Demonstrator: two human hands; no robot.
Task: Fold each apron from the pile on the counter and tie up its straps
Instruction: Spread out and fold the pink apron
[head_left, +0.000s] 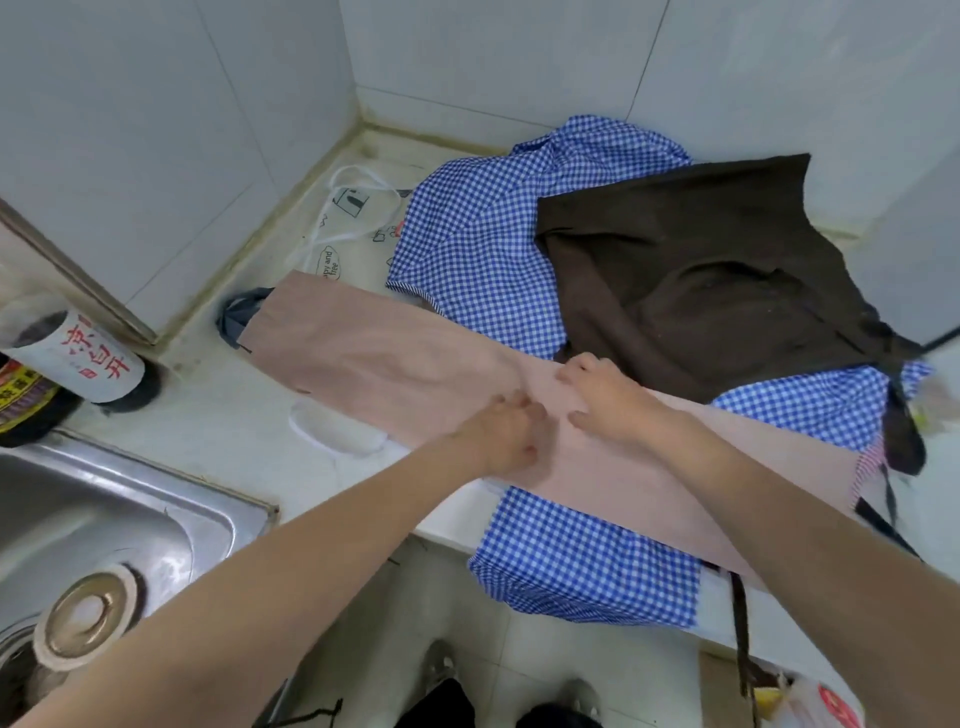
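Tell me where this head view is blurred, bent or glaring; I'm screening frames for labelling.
Head view: soft, even light; wide-angle bending curves the wall tiles; the brown apron's strap end at the right edge is motion-blurred; the sink shows bright reflections; both hands, left hand and right hand, fairly sharp.

Both forearms are bare, with no sleeve showing anywhere on them. The left hand (506, 434) and right hand (602, 397) wear nothing (no rings, no watch). Below, 2 greyish shoes (439, 662).
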